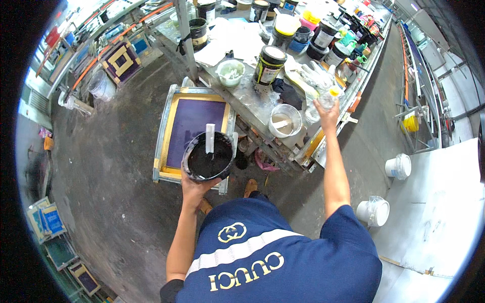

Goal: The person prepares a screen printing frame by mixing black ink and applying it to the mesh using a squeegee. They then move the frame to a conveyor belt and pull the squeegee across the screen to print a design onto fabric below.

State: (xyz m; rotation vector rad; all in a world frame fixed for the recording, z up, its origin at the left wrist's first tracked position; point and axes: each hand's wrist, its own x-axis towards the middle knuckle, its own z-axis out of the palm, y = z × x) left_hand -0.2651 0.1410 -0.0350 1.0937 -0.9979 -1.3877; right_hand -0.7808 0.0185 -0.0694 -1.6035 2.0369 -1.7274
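My left hand (197,189) grips a black tub (208,171) by its side, over the floor in front of me. Dark, thick ink-like stuff fills part of it, and a pale flat stick (210,139) stands up out of it. At the table's right edge, my right hand (328,116) has its fingers around a clear squeeze bottle (329,100) with a yellow cap. Left of that hand sits a clear plastic tub (285,121) holding a greyish liquid and a pale stick. White crumpled gloves or cloths (323,76) lie just beyond the bottle.
The cluttered worktable (247,98) bears a black lidded tub (270,65), a bowl of pale green paste (231,73) and several ink tubs. A purple framed screen (197,111) leans below its left side. White buckets (399,166) stand at right, near a white panel (434,212).
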